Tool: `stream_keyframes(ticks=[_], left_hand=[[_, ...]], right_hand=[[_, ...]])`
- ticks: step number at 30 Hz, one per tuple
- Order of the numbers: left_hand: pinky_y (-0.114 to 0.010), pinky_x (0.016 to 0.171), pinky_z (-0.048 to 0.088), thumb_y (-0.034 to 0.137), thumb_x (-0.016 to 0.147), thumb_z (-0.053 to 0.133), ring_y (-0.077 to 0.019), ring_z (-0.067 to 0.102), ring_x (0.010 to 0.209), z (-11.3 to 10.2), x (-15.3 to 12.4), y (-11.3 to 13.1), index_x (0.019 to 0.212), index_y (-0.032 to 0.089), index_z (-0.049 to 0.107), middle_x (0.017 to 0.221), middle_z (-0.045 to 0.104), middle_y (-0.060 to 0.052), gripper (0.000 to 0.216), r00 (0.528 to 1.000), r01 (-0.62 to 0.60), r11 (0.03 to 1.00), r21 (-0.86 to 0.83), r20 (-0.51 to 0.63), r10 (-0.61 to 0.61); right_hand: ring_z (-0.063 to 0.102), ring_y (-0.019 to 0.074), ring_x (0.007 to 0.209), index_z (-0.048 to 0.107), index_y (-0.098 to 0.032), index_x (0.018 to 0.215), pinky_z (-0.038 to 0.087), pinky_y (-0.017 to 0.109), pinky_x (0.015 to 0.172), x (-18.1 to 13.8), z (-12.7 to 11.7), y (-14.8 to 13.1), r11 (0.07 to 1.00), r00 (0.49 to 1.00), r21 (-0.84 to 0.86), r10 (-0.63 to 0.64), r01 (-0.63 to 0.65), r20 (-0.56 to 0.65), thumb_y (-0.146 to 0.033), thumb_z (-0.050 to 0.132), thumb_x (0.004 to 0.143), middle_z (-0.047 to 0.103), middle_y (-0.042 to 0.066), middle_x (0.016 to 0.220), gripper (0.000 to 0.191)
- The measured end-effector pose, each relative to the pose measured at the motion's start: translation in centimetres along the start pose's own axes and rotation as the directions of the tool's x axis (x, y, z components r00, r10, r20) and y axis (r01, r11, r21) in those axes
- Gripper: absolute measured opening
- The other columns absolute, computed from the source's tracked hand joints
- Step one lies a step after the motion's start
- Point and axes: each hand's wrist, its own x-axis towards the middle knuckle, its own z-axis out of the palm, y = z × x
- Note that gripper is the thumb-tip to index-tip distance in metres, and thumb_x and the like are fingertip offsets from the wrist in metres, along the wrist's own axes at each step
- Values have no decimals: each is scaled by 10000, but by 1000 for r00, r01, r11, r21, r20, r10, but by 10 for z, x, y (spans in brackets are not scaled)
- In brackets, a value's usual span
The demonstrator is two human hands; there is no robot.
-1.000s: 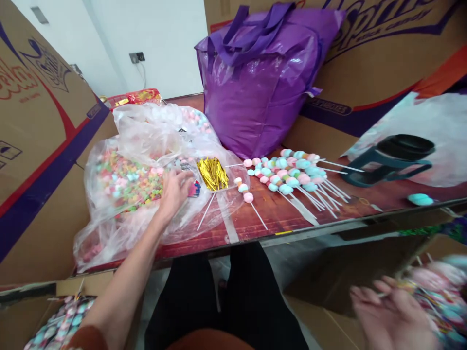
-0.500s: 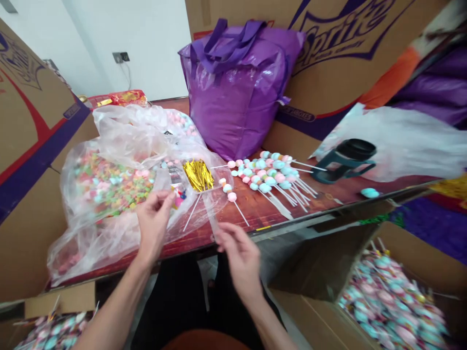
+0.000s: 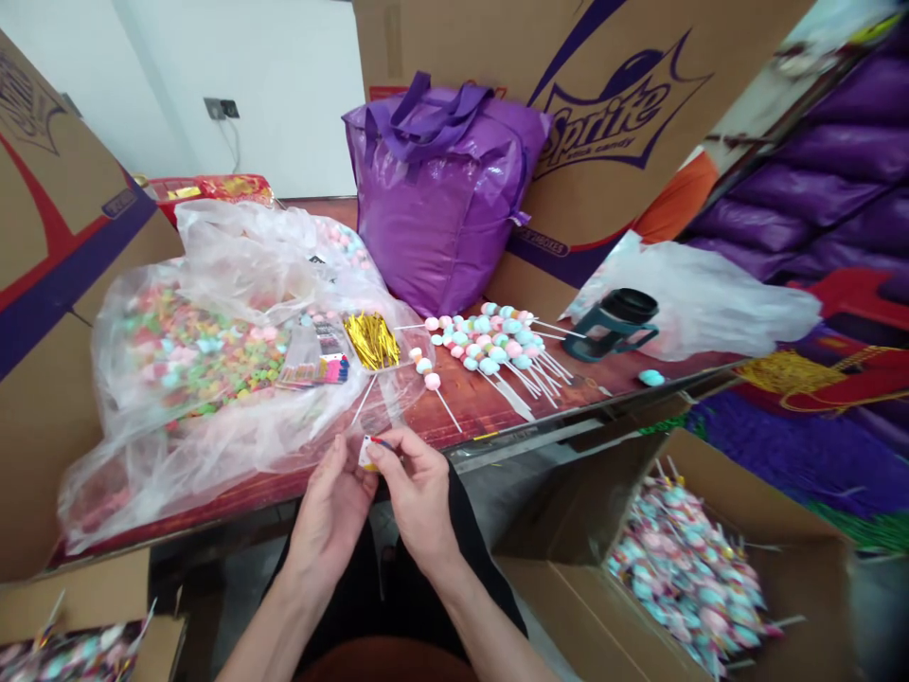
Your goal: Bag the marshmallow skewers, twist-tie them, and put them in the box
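My left hand and my right hand are close together in front of the table's near edge. Between my right thumb and fingers is a small printed card, white with some yellow and red. The left fingers are curled beside the card, and what they grip, if anything, is hard to make out. Just beyond lie a stack of printed cards and a tray of gold twist ties. To their right are a short candy skewer and a pile of pink and blue candy skewers on white sticks.
A clear bag of loose colourful candies covers the table's left. Behind stand a purple bag and large cartons. A dark mug and a blue candy sit at right. Below is an open box of skewers.
My left hand has come back from the card stack toward my lap. My right hand has moved left to meet it, and now pinches the small card; the clear plastic strip is no longer distinct.
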Motion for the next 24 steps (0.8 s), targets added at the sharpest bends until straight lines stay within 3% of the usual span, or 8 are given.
stream_keyframes(ticks=[3,8,12,15,16,18,21,24], left_hand=[[-175,604,492,210,538,940,-50,527,586,9,7,3,721,157,701,706,643,36,305,998,-37,999,7,-45,37],[-170,554,467,275,560,937,-39,458,530,20,10,-3,662,146,654,613,550,61,327,984,-161,985,69,-68,166],[-160,506,429,251,566,932,-30,454,531,25,25,10,718,145,656,693,575,58,332,986,-140,987,81,-78,146],[-146,459,372,221,553,934,-14,395,497,24,38,25,711,138,640,687,562,60,343,971,-208,972,109,-97,218],[-148,456,368,222,565,928,-16,384,493,22,42,29,702,141,628,676,550,62,340,961,-247,961,123,-96,259],[-152,466,374,223,598,912,-25,384,500,18,45,34,691,150,603,652,520,66,331,944,-303,940,158,-86,319],[-136,449,333,246,646,891,-26,347,486,12,44,32,667,154,565,579,424,80,339,941,-306,924,229,-72,330],[-133,400,250,291,687,867,-21,266,434,8,40,26,645,160,525,502,326,101,369,958,-249,926,285,-65,278]], right_hand=[[478,116,628,566,-181,696,411,239,626,2,-5,2,999,998,-10,-32,31,-46,-348,622,898,538,-34,646,268],[348,102,570,440,-203,639,310,234,528,14,-13,13,995,998,-95,-38,33,-53,-460,519,949,400,-53,604,410],[363,101,532,413,-203,577,298,238,511,44,-32,10,953,986,-289,-42,88,162,-459,481,975,380,-52,550,477],[517,131,588,576,-183,626,378,234,568,91,-50,4,655,971,-728,-44,205,235,-371,442,1005,542,-17,589,444],[567,149,656,640,-180,705,408,243,621,110,-56,3,473,980,-858,-83,200,183,-318,432,1009,616,7,674,393],[613,216,838,703,-144,920,432,301,725,148,-66,5,285,987,-951,-137,120,83,-179,431,976,692,105,921,280],[578,320,1043,698,-58,1059,432,379,801,193,-75,14,177,992,-982,-124,61,40,-53,433,900,655,238,1119,309],[550,352,1105,706,-58,1072,438,400,816,214,-80,20,107,994,-992,-97,66,56,-45,449,882,638,250,1170,320]])
